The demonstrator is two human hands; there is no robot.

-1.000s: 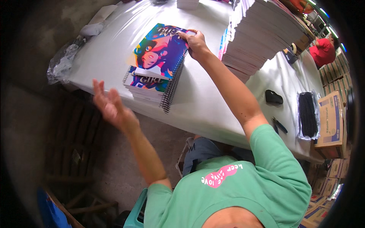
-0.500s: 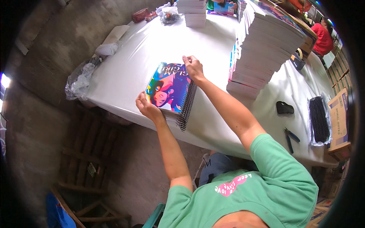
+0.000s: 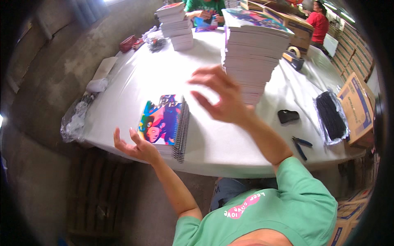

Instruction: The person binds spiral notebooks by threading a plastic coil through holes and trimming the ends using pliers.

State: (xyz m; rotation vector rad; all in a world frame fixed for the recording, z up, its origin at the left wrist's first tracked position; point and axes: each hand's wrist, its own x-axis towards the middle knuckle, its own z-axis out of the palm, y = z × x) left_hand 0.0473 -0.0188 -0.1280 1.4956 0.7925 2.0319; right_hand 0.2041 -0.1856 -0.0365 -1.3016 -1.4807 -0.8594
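Observation:
A stack of spiral-bound notebooks (image 3: 161,123) with colourful covers lies near the front edge of the white-covered table, its black coils along the right side. Just left of the stack's near corner, my left hand (image 3: 137,145) is open, fingers apart, holding nothing. My right hand (image 3: 219,94), slightly blurred, is raised to the right of the notebooks with its fingers spread and nothing in them. Behind it stands a tall stack of unbound books (image 3: 254,57), partly hidden by the hand.
Cutting pliers (image 3: 301,146), a small black object (image 3: 288,116) and a plastic-wrapped bundle of black coils (image 3: 331,117) lie at right, beside a cardboard box (image 3: 356,108). A tape dispenser (image 3: 293,59) sits farther back. Another book stack (image 3: 175,26) and a person in green (image 3: 205,9) are at the far side.
Both hands have come off the notebook stack. My right hand has lifted and moved toward the right; my left hand has drawn back with fingers opened. The view has shifted too.

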